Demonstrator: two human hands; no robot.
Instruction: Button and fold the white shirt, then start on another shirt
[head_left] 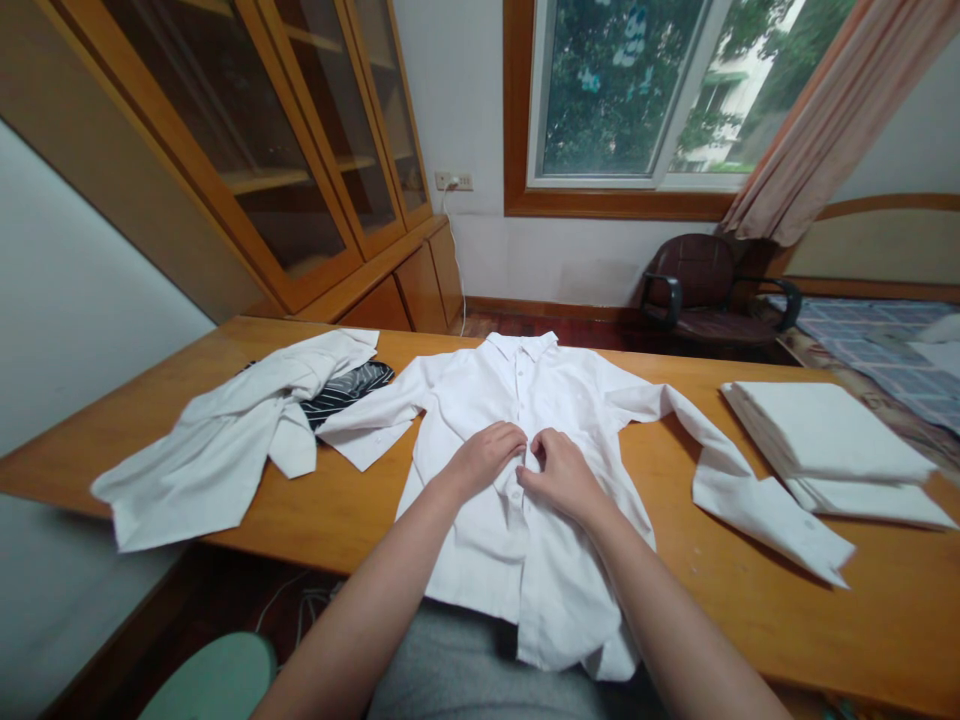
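A white button-up shirt (480, 400) lies front side up on the wooden table, its collar pointing away from me and both sleeves spread outward. At the middle of its button strip, my left hand (491, 455) has its fingers closed on the shirt's front. Facing it from the right, my right hand (559, 470) pinches the same strip with thumb and fingers. Small buttons show above and below the hands. Whatever lies right between the fingertips is hidden. Below the hands the fabric is wrinkled, and the hem hangs over the table's near edge.
Left on the table (367, 520) lie a crumpled white garment (232, 420) and a black striped cloth (349, 390). Folded white cloths (825, 435) are stacked at the right. A green stool (214, 680) stands below left, an armchair (705, 285) beyond, a glass-door cabinet (300, 150) at the back left.
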